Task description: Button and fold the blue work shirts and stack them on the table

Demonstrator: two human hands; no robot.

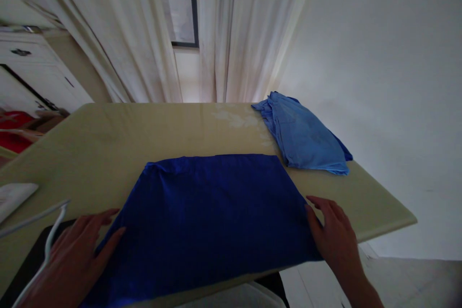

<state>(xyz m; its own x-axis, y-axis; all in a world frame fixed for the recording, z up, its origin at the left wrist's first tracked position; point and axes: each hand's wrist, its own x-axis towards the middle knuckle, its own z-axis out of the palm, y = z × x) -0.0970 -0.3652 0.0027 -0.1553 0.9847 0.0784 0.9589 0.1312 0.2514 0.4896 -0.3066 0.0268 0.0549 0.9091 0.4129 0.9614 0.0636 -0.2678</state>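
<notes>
A dark blue garment (212, 216) lies folded flat on the pale yellow-green ironing table (108, 139), near its front edge. My left hand (77, 255) rests flat with fingers stretched out on the table at the garment's left edge. At the garment's right edge my right hand (334, 236) lies with fingers extended, the thumb touching the cloth. Neither hand holds anything.
A lighter blue folded garment (303, 137) sits at the table's far right corner. A white cord (46, 240) runs over a dark mat (32, 260) at the front left, beside a white object (12, 197). White curtains (216, 33) hang behind; a white cabinet (32, 72) stands left.
</notes>
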